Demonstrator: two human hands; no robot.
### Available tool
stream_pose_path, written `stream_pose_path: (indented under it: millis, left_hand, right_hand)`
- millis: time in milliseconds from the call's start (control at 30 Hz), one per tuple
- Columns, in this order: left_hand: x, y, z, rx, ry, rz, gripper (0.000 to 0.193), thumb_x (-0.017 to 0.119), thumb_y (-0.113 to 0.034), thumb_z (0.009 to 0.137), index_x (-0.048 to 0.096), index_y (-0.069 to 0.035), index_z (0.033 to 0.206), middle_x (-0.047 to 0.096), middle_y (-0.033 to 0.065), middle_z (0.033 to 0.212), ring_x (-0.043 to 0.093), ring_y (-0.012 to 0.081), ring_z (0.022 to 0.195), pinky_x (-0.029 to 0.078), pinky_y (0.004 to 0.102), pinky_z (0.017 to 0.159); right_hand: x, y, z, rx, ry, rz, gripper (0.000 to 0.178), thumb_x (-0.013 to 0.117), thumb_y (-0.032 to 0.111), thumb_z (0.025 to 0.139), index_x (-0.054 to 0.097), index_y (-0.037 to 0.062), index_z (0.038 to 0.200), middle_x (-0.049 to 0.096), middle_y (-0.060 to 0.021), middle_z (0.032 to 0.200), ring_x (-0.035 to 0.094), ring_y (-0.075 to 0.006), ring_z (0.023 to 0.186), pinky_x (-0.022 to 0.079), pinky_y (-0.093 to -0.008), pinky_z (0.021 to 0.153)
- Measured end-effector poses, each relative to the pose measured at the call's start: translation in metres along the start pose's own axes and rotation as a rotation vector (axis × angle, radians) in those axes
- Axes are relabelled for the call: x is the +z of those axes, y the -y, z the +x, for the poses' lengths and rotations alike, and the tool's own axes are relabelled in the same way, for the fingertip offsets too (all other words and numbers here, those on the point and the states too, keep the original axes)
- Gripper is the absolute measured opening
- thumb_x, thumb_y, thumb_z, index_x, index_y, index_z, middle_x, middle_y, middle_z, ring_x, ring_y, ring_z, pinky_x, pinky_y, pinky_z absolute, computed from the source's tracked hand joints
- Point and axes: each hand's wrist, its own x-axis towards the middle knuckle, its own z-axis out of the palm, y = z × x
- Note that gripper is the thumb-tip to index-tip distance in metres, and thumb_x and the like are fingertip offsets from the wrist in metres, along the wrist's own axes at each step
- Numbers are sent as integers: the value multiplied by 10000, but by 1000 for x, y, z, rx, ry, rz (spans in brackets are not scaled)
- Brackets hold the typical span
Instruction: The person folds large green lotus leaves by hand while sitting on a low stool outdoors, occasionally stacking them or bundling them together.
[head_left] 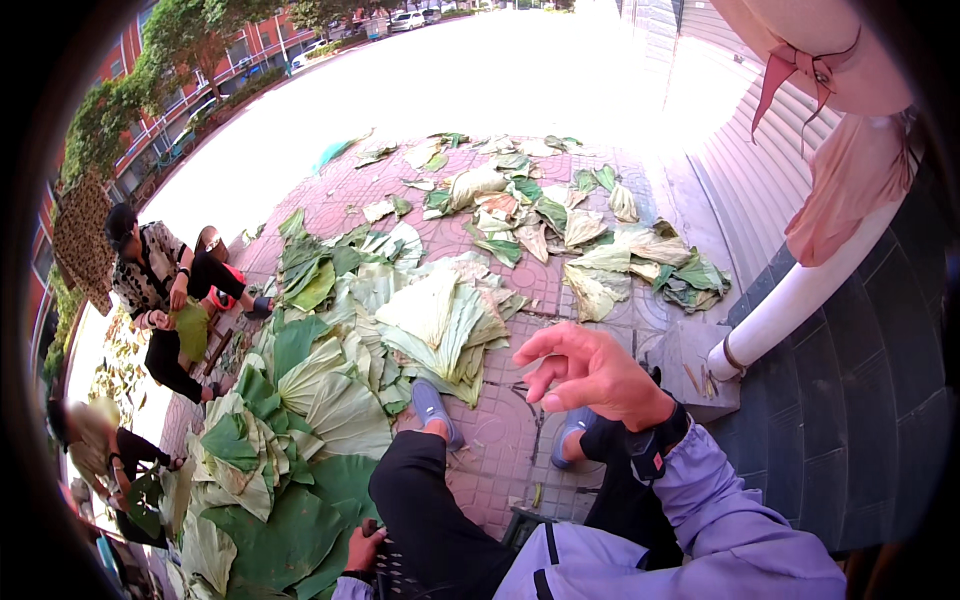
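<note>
My right hand is raised over the paving in front of my knee, its fingers loosely bent and apart, with nothing in them. Low beside my left thigh, my left hand is closed around a small dark object whose kind I cannot make out. Next to that hand lie broad dark green leaves, like lotus leaves. Farther ahead, a stack of pale green, fan-folded leaves rests on the heap, near my left shoe.
Two people sit at the left, handling leaves. More folded leaves lie scattered across the pink paving. At the right stand a white post on a stone block, a hanging pink cloth and a roller shutter.
</note>
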Motion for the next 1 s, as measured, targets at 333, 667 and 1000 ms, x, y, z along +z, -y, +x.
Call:
stream_pose_path:
  millis: [333,667,1000]
  left_hand:
    - [26,-92,-14,-34,96,-52,249,709,-145,885,675,11,1077,738,95,1000,697,188,903,547,337,788]
    - [38,-114,-2,-200,17,-15,254,708,-145,891,681,9,1091,740,95,1010,695,183,906,547,332,790]
    - [59,-119,32,-240,42,-35,259,707,-144,896,687,7,1105,742,96,1020,694,177,909,546,328,792]
  right_hand:
    - [-1,78,-36,-471,320,214,737,852,6,796,475,-168,1405,582,-330,1344,758,-298,901,572,-441,941]
    - [-33,46,21,-405,279,285,688,797,57,846,465,-159,1408,588,-331,1335,760,-308,909,573,-450,941]
    - [-54,14,62,-335,173,258,644,743,108,896,455,-151,1411,595,-333,1327,761,-318,918,574,-458,941]
